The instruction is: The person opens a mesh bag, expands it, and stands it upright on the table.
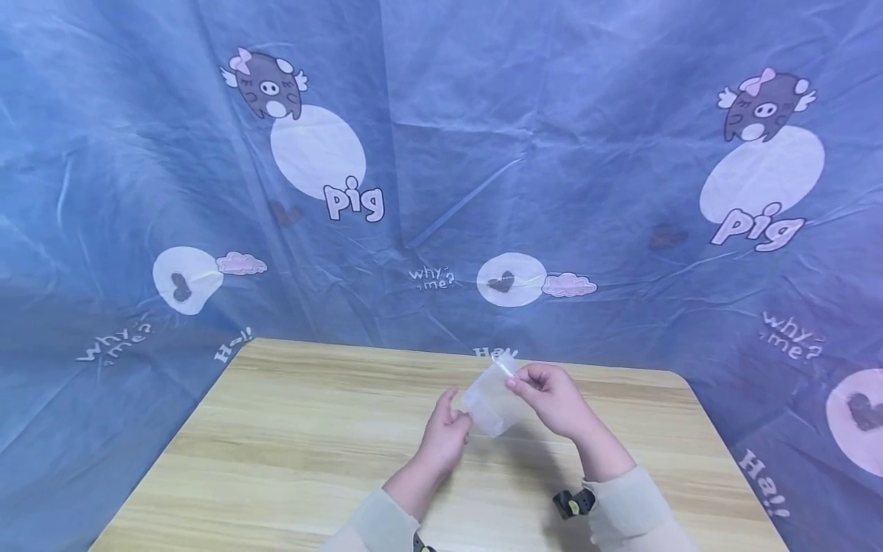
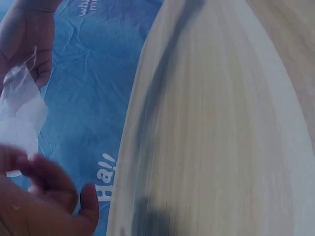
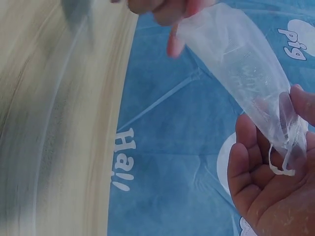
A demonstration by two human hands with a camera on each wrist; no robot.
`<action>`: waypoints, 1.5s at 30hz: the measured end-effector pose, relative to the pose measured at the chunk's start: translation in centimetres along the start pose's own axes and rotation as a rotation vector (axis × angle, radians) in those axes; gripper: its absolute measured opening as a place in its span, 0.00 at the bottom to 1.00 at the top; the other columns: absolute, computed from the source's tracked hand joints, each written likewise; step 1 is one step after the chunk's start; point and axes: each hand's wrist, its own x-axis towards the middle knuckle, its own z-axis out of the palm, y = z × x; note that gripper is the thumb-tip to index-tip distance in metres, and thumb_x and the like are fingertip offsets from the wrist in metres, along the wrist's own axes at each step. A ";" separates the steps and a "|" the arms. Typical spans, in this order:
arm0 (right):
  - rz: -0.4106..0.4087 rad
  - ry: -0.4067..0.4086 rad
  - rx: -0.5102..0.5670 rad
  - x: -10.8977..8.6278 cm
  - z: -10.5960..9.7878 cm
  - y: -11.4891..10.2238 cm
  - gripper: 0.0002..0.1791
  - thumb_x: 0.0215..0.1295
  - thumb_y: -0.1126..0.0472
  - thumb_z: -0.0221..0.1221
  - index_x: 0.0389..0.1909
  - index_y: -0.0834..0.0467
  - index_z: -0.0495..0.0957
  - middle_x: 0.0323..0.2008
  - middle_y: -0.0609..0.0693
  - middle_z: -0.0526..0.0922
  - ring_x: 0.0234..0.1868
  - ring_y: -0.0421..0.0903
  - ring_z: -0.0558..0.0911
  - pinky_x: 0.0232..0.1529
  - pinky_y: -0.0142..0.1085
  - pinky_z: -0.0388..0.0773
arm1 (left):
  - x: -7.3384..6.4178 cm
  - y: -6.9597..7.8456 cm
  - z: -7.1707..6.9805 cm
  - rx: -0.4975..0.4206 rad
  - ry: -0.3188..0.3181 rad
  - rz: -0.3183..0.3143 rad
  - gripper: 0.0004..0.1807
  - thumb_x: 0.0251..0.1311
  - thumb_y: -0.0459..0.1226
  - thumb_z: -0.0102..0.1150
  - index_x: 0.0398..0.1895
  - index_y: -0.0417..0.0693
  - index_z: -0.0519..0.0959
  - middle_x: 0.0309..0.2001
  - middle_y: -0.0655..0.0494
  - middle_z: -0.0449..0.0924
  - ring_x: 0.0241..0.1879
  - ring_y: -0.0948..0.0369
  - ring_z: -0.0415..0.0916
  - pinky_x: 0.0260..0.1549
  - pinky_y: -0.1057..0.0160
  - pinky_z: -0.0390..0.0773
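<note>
A small white sheer mesh drawstring pouch (image 1: 493, 399) is held above the table, looking flat and see-through. My right hand (image 1: 555, 399) pinches it near its cord end between thumb and fingers. The right wrist view shows the thin cord (image 3: 281, 169) dangling over that palm. At the pouch's other end is my left hand (image 1: 444, 437), its fingers at the corner and its thumb raised apart. Blur in the left wrist view hides whether those left fingers (image 2: 49, 179) pinch the mesh or only touch it.
A light wood-grain table (image 1: 276, 445) lies below the hands. Blue cloth (image 1: 455, 192) printed with pigs and lettering hangs behind the table and along both sides. Dark straps with small devices (image 1: 574, 504) sit at my wrists, by the pale sleeves.
</note>
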 end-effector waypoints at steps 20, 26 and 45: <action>-0.001 0.016 -0.048 0.1 -0.5 0.1 0.08 0.73 0.64 0.65 0.34 0.65 0.84 0.28 0.49 0.85 0.28 0.42 0.76 0.32 0.35 0.75 | -1.6 0.2 -0.2 -0.065 -0.129 -0.113 0.11 0.61 0.29 0.62 0.45 0.34 0.80 0.21 0.62 0.69 0.22 0.64 0.65 0.27 0.65 0.73; 0.007 0.003 -0.054 0.1 -0.2 0.0 0.08 0.73 0.63 0.65 0.33 0.63 0.84 0.25 0.48 0.81 0.25 0.42 0.72 0.28 0.35 0.71 | -1.3 0.3 0.2 -0.069 -0.138 -0.099 0.12 0.69 0.34 0.65 0.47 0.30 0.84 0.22 0.62 0.72 0.21 0.65 0.66 0.25 0.67 0.72; -0.038 -0.016 -0.180 -0.2 -0.4 -0.3 0.06 0.70 0.63 0.69 0.32 0.59 0.85 0.34 0.49 0.87 0.35 0.45 0.84 0.38 0.42 0.84 | 0.4 0.6 -1.8 0.097 0.099 0.048 0.18 0.65 0.34 0.71 0.54 0.34 0.82 0.29 0.59 0.70 0.27 0.65 0.66 0.25 0.71 0.69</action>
